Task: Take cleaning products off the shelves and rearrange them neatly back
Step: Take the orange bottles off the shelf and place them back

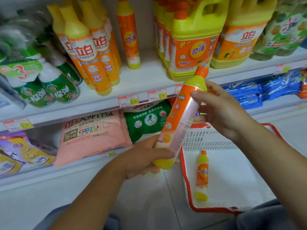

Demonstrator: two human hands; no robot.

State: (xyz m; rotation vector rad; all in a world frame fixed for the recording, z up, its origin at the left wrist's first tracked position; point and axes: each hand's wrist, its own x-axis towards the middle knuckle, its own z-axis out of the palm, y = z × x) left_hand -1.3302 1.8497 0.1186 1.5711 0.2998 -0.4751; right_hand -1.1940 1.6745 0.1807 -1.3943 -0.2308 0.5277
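Both my hands hold one orange and yellow dish soap bottle (180, 117), tilted with its orange cap up and to the right. My left hand (146, 156) grips its yellow base from below. My right hand (219, 110) holds the upper body, thumb across the label. A matching bottle (201, 175) lies inside the white basket (232, 163) with a red rim on the floor at the right. Another matching bottle (128, 34) stands alone on the upper shelf (146, 77), with bare shelf on either side of it.
Orange bottles (93, 52) stand left of the lone bottle, large yellow jugs (192, 42) to its right, green bottles (49, 83) at far left. Pink (93, 135) and green (146, 120) detergent bags lie on the lower shelf. Blue packs (265, 90) sit at right.
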